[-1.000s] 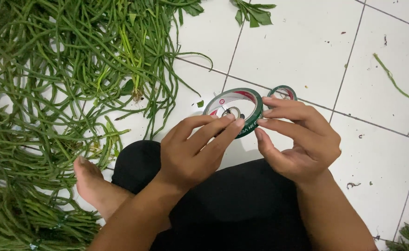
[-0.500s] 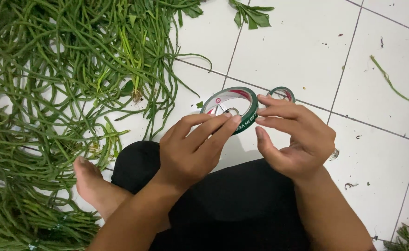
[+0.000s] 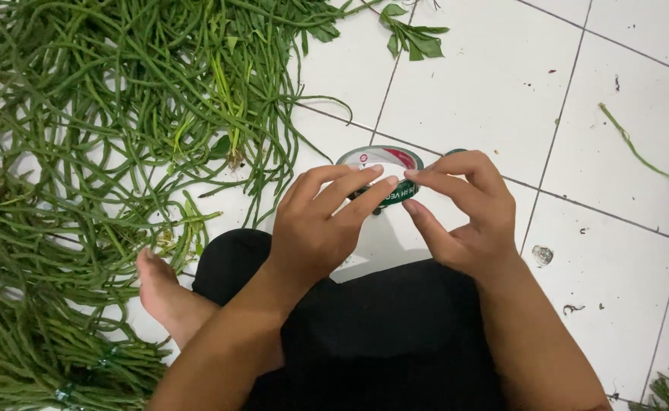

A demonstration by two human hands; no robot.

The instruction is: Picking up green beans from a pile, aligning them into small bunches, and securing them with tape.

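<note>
Both hands are up on a tape roll, held over the white floor just above the knees. Left hand grips its near edge, right hand pinches the right side with 2 fingertips. Big pile of long beans sits left, bare foot beside it.

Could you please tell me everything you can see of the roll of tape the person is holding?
The roll of tape is a flat ring with a dark green outer band and a white inner core face bearing red and green print. It looks like plastic tape on a card core. It is held tilted above the white tiled floor, between the left hand and the right hand, whose fingertips meet on its near edge and hide its lower part.
</note>
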